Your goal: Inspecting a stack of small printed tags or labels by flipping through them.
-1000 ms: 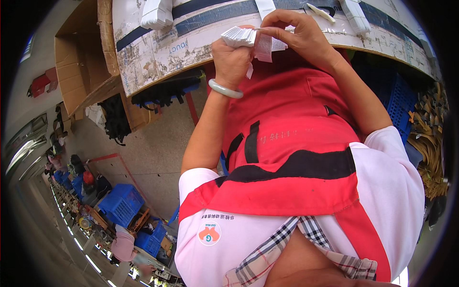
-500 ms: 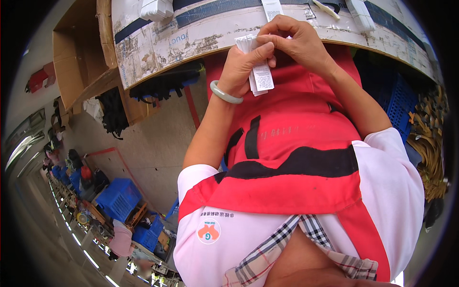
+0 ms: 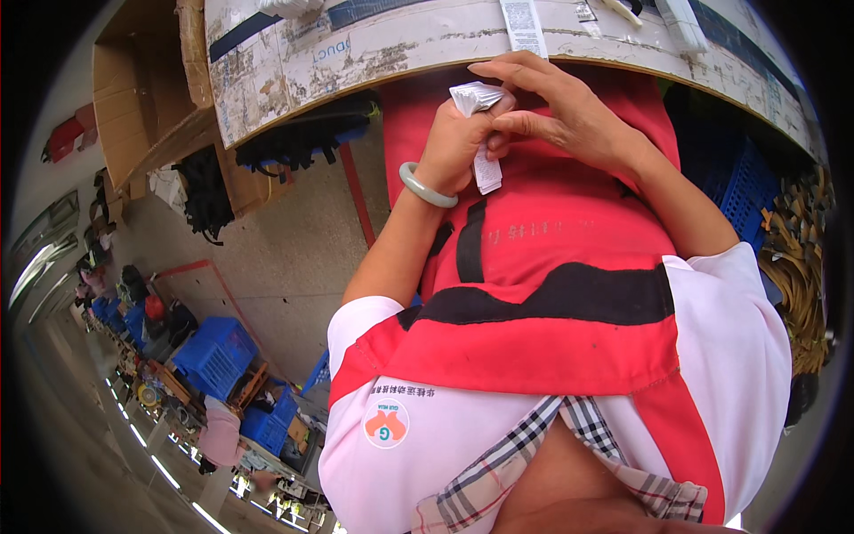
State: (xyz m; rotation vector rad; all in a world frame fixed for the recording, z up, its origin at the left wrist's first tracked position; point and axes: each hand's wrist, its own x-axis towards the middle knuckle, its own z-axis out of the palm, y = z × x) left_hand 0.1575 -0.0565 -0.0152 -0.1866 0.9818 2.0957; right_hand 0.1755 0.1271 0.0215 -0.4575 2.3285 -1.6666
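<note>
A stack of white printed paper labels (image 3: 475,96) is gripped in my left hand (image 3: 452,142), its fanned top edge pointing at the table and its lower end (image 3: 487,172) hanging below the fingers. A pale green bangle (image 3: 427,185) circles that wrist. My right hand (image 3: 569,109) is beside the stack with fingers stretched out and thumb apart, the thumb close to the left fingers; nothing shows in its grip. Just beyond it, a long white printed label (image 3: 523,28) lies on the table at its near edge.
The worn white table (image 3: 382,49) has a curved-looking near edge. White bundles (image 3: 683,25) and a thin white tool (image 3: 623,11) lie on it. An open cardboard box (image 3: 147,98) stands left; a blue crate (image 3: 743,187) and tan strips (image 3: 794,276) are at right.
My right fingers were pinched near the top of the label stack; now they are spread and apart from it. The stack has tilted in my left hand, with less of its lower end showing.
</note>
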